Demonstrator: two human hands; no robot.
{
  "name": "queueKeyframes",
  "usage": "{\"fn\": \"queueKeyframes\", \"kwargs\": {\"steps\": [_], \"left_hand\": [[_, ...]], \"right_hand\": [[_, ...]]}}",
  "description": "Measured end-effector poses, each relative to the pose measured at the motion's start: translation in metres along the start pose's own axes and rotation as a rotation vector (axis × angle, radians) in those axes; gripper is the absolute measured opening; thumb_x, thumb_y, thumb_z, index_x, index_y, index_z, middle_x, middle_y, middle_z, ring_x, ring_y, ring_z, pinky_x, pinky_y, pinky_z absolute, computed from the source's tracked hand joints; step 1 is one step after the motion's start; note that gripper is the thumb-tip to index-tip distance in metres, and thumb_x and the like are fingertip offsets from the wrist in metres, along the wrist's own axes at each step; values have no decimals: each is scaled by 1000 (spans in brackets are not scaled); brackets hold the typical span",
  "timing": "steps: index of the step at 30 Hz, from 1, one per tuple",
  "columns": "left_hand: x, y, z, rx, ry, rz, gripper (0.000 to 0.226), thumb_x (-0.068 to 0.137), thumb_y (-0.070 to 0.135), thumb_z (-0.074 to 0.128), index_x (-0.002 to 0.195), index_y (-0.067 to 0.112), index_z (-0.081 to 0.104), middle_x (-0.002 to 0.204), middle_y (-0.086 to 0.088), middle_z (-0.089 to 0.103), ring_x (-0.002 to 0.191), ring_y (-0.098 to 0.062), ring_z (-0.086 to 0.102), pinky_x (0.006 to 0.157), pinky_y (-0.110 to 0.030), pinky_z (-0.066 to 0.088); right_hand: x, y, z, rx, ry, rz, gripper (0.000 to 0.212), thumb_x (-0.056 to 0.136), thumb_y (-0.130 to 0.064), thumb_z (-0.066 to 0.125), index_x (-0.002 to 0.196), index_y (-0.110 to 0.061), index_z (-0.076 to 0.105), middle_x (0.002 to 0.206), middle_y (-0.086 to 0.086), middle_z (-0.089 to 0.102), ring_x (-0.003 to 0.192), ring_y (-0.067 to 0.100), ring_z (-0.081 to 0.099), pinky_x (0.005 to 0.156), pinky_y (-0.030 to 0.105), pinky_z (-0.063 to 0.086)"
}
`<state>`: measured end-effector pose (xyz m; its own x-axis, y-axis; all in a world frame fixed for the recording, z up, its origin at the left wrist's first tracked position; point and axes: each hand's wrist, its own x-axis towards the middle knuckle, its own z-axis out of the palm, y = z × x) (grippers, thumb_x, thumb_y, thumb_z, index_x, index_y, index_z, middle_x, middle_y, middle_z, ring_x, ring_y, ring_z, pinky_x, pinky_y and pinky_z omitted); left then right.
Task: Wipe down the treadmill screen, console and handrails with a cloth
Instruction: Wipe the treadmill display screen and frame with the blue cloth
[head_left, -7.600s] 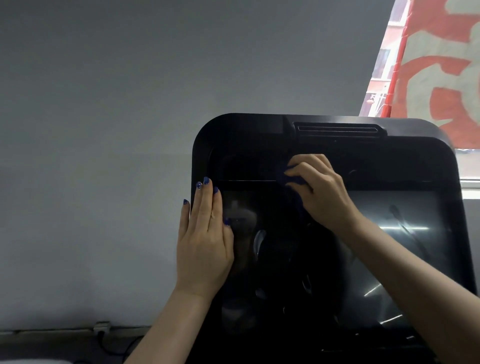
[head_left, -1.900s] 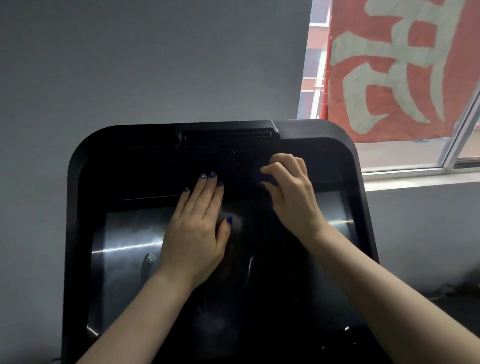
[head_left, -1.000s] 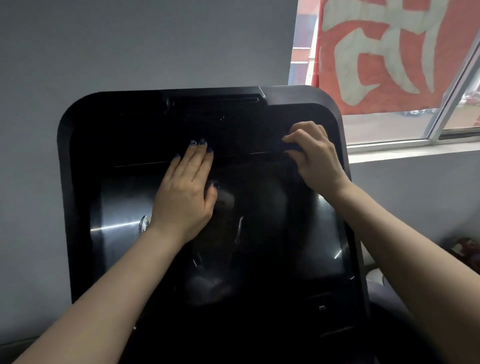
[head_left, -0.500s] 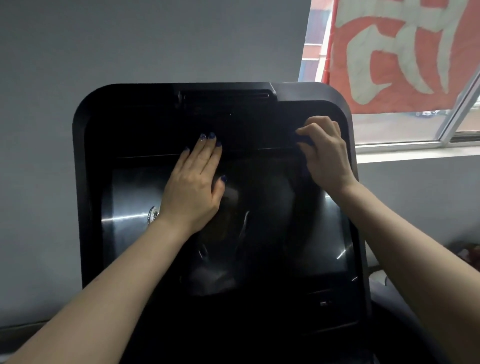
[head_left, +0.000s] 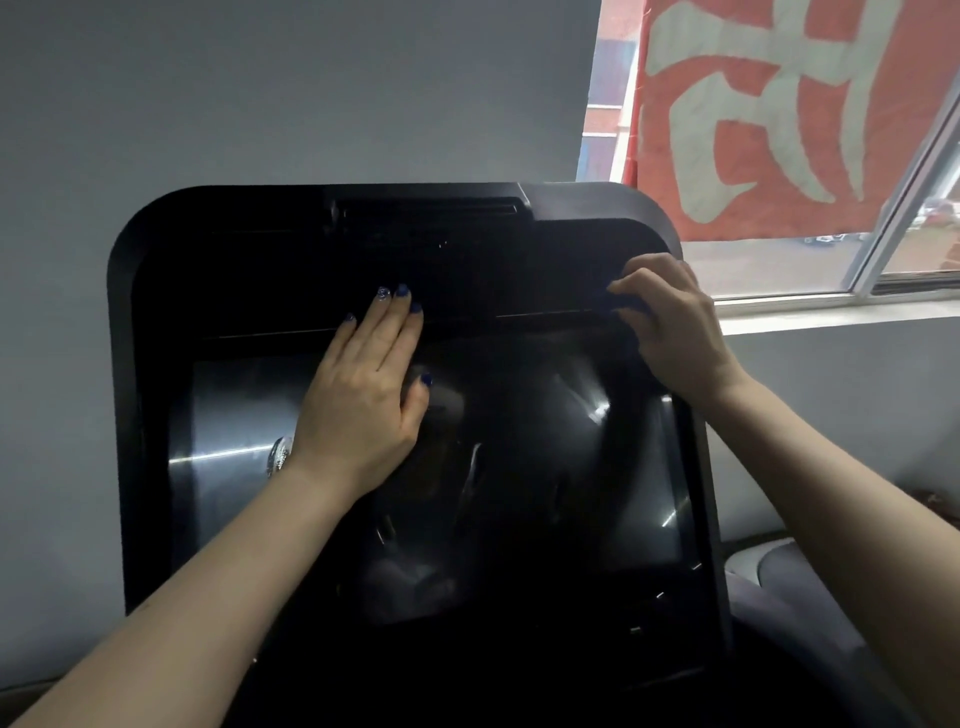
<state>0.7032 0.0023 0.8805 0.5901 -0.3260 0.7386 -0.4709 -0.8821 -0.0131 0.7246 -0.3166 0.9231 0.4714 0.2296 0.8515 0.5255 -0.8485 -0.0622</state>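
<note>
left hand (head_left: 363, 400): flat, fingers straight and together, palm pressed on the upper middle of the glossy black rectangular treadmill screen (head_left: 545, 467), fingertips reaching the seam above the glass. holds nothing; it looks like a brace.

right hand (head_left: 670, 322): fingers curled, pinching a small dark blue cloth (head_left: 626, 305) (only a sliver shows under the fingertips) against the upper right corner of the screen, just inside the matte black rounded console frame (head_left: 130, 312).

handling, judged: cloth is soft and light, bunches easily, so a wad under the fingertips suits the corner seam; opening it flat would suit the wide glass. the screen is stiff, smooth, probably slippery and liable to smear; moderate pressure seems wise. the frame's thick edge is the safer place to steady.

progress, judged: screen pass in hand; lower console and handrails (not in view) not yet done.

writing: no brand or label legible on the console. the red banner with large white characters (head_left: 779, 114) outside the window (head_left: 883, 260) is cropped; cannot read it.
</note>
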Motion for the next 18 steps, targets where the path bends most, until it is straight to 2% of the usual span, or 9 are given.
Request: {"fn": "queueKeyframes", "kwargs": {"steps": [4, 9, 14, 18], "left_hand": [[0, 0, -1, 7, 8, -1, 60, 94, 31, 39, 148, 4, 41, 158, -10, 33, 148, -22, 26, 122, -35, 12], [1, 1, -2, 3, 2, -1, 60, 94, 30, 38, 148, 5, 41, 158, -10, 33, 148, -21, 26, 122, -35, 14], [1, 0, -3, 8, -4, 0, 61, 94, 31, 38, 148, 5, 41, 158, -10, 33, 148, -21, 26, 122, -32, 10], [1, 0, -2, 4, -4, 5, 60, 94, 31, 38, 148, 4, 41, 158, -11, 34, 148, -22, 26, 121, -37, 16]], "right_hand": [[7, -5, 10, -11, 72, 101, 15, 82, 7, 62, 96, 3, 64, 104, 18, 59, 95, 34, 53, 84, 21, 35], [-6, 5, -2, -34, 12, 21, 15, 83, 9, 66, 97, 3, 65, 104, 16, 59, 96, 32, 52, 87, 18, 34], [5, -5, 13, -50, 75, 129, 17, 81, 10, 63, 97, 3, 63, 105, 18, 58, 96, 35, 52, 82, 26, 38], [-5, 3, 0, -55, -7, 20, 16, 82, 10, 65, 96, 2, 65, 105, 16, 59, 95, 33, 52, 84, 22, 35]]}}
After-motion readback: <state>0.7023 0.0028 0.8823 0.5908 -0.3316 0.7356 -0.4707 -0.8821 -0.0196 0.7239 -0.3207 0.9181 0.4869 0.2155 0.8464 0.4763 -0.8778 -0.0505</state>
